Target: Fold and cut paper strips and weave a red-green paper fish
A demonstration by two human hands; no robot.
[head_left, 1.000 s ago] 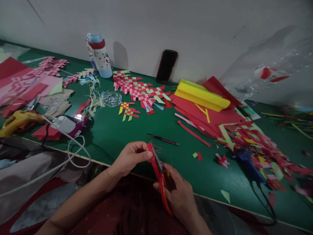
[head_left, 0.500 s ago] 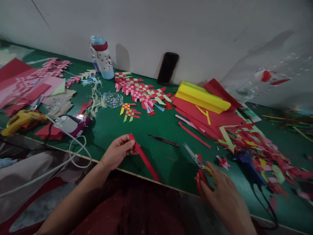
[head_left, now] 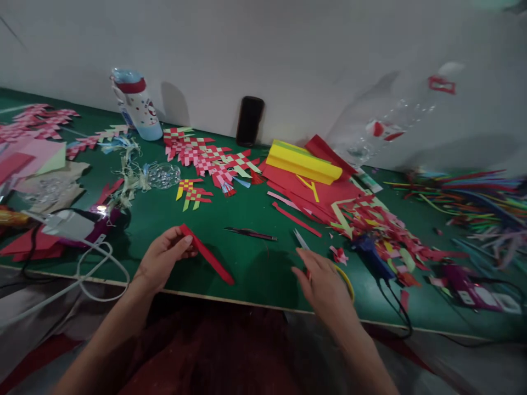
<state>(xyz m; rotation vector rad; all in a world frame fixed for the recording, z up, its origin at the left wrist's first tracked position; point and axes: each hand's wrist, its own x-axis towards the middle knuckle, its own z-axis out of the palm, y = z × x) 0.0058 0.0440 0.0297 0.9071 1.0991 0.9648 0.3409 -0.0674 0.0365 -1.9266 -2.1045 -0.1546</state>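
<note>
One green table [head_left: 255,280] ran the width of the view, its back against a grey wall [head_left: 206,49], its near edge just before the person. Mostly bare room lay between the hands; paper scraps [head_left: 407,258] crowded the right side. A clear plastic bottle [head_left: 381,130] and a smaller drink bottle [head_left: 140,109] stood at the back, the latter's contents hidden. The right hand [head_left: 324,280] was spread palm down over the scissors [head_left: 302,240], thumb apart from fingers. The left hand [head_left: 162,258] pinched one end of a red paper strip [head_left: 209,258], whose other end stopped short of the near edge. A clear dish [head_left: 178,176] held shiny beads [head_left: 163,176].
</note>
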